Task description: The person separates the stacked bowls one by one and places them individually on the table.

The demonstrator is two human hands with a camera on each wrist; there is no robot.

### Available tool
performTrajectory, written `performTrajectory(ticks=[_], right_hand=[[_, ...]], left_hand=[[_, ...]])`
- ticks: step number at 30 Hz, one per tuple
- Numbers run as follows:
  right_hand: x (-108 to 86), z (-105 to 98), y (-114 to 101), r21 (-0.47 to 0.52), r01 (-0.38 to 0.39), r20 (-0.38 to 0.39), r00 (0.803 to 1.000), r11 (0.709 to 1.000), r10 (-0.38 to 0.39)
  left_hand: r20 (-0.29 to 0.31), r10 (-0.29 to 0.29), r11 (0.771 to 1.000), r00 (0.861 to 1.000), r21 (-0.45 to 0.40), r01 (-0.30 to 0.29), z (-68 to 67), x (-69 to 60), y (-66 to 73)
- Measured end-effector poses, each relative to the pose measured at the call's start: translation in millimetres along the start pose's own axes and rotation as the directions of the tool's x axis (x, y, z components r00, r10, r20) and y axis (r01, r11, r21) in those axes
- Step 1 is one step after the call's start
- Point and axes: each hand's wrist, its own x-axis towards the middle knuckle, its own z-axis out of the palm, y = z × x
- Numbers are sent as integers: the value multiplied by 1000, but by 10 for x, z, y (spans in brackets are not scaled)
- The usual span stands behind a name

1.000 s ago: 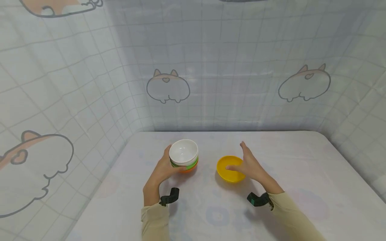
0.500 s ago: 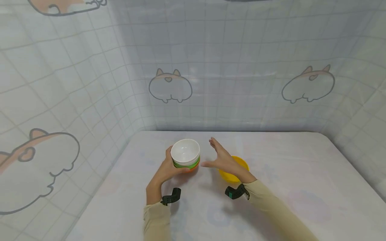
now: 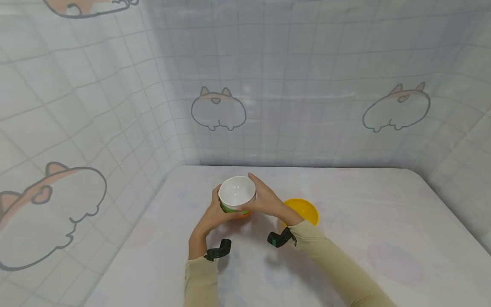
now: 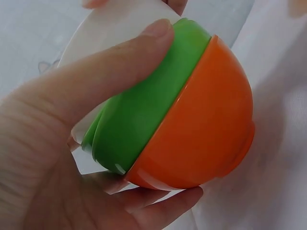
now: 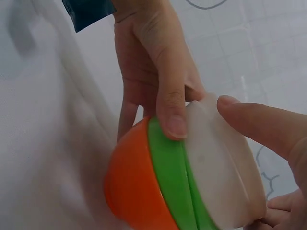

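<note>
My left hand (image 3: 212,214) holds a nested stack of bowls from the left side, thumb across the green part and fingers beneath. An orange bowl (image 4: 206,115) forms the bottom. Above it comes green (image 4: 144,110), showing more than one rim, then a white bowl (image 3: 237,192) on top, whose inside faces up. My right hand (image 3: 269,201) grips the white part from the right, its thumb (image 5: 261,122) on the near side and fingers around the far side. Behind my right wrist, a yellow bowl (image 3: 304,209) stands on the table, partly hidden.
A white cloth with faint coloured prints covers the table (image 3: 368,213). Grid-patterned curtains (image 3: 299,106) with dog drawings rise behind it and at both sides. A black camera band sits on each wrist.
My right hand has moved left from over the yellow bowl to the stack and taken hold of the white bowl. My left hand keeps its grip on the stack, almost still.
</note>
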Motion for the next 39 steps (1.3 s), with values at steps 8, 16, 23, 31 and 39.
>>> performTrajectory(ticks=[8, 16, 23, 31, 39], right_hand=[[51, 90, 39, -30, -41, -10, 999, 999, 41], [61, 94, 67, -33, -16, -25, 1000, 999, 15], [80, 80, 98, -23, -37, -48, 998, 999, 35], [54, 99, 86, -43, -59, -72, 996, 997, 55], [32, 89, 31, -39, -12, -97, 995, 999, 8]], left_hand=[[3, -28, 1000, 1000, -14, 28, -3, -8, -24], [34, -56, 998, 998, -31, 57, -17, -86, 207], [47, -66, 998, 997, -6, 66, -15, -117, 347], [11, -41, 999, 999, -28, 42, 36, -7, 5], [6, -57, 998, 998, 6, 57, 1, -12, 50]])
